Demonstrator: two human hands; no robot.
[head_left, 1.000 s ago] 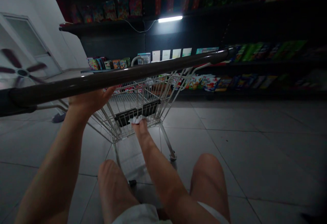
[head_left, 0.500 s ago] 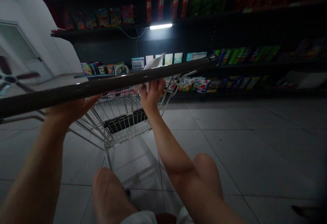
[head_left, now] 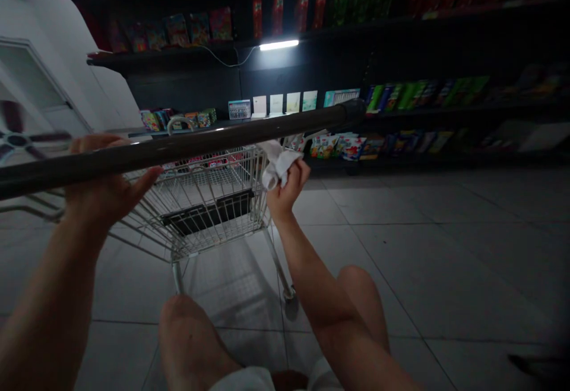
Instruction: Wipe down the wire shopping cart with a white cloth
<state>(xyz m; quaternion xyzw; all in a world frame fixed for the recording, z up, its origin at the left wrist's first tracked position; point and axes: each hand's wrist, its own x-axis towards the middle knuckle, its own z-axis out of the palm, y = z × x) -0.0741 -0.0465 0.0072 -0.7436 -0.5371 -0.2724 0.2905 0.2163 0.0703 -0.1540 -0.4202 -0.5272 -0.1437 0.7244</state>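
Observation:
A dark handle bar (head_left: 214, 144) of a wire shopping cart (head_left: 209, 195) crosses the view, its right end higher. My left hand (head_left: 98, 195) is wrapped around the bar near its left end, fingers over the top and thumb below. Just under the bar's right half, my right hand (head_left: 288, 189) is closed on a crumpled white cloth (head_left: 278, 165). Part of the cloth reaches up behind the bar; whether it touches the bar I cannot tell.
Dark shelves (head_left: 303, 73) ahead hold red bottles (head_left: 278, 9), green bottles and packets (head_left: 350, 146) under a lamp (head_left: 279, 45). A fan (head_left: 20, 138) stands at left. My knees (head_left: 187, 325) are close to the cart, over a tiled floor (head_left: 427, 260).
My right hand and the cloth have come from behind the bar to below it, slightly right. The cart has shifted left, and my left hand's fingers now show over the bar.

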